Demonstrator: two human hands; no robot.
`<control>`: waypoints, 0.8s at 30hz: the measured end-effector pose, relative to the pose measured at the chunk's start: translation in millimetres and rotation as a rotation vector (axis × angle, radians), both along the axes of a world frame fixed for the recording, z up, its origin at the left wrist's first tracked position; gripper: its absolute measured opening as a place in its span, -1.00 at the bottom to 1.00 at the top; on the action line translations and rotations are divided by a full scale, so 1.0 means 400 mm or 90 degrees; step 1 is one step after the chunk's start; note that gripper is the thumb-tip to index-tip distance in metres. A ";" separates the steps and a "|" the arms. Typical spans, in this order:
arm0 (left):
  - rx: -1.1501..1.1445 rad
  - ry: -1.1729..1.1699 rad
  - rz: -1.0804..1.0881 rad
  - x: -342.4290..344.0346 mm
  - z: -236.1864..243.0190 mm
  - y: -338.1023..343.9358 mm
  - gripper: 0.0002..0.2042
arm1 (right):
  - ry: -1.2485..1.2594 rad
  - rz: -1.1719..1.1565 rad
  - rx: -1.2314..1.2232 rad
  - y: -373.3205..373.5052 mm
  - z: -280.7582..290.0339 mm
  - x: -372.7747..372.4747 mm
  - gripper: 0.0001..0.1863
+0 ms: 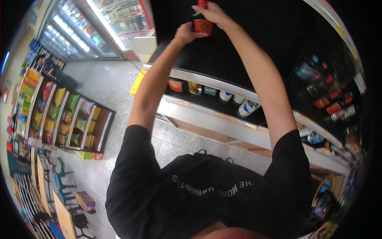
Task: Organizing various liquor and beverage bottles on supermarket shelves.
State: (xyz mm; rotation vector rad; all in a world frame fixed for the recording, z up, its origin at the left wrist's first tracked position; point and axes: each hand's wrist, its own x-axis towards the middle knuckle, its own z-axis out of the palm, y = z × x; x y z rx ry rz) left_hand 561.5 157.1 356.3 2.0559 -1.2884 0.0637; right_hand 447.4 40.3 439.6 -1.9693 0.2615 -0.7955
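Bottle (203,24) upright | left grip (186,34) at label | right grip (213,12) over neck

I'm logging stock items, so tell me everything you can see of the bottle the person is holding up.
The dark bottle stands upright at the picture's top edge, above the shelves. It has a red cap and a red label with a small pattern; the body looks like dark glass or plastic, hard to tell against the black background. The right hand grips it near the neck, the left hand touches its lower side.

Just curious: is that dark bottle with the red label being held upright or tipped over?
Upright: the dark bottle has its red cap above the label, with the left hand and right hand on it.
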 end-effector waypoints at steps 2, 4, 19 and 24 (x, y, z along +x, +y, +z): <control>-0.024 -0.005 -0.085 -0.045 0.001 0.030 -0.18 | -0.003 -0.018 -0.029 0.012 -0.011 -0.051 -0.72; -0.120 -0.003 -0.162 -0.107 0.011 0.048 -0.32 | 0.011 -0.043 -0.172 -0.006 -0.006 -0.112 -0.41; -0.423 0.293 -0.008 -0.882 -0.073 0.409 -0.39 | -0.043 0.093 -0.290 0.350 0.067 -0.940 -0.43; -0.339 0.427 -0.033 -1.180 -0.131 0.381 -0.38 | 0.046 0.038 -0.213 0.319 0.009 -1.216 -0.52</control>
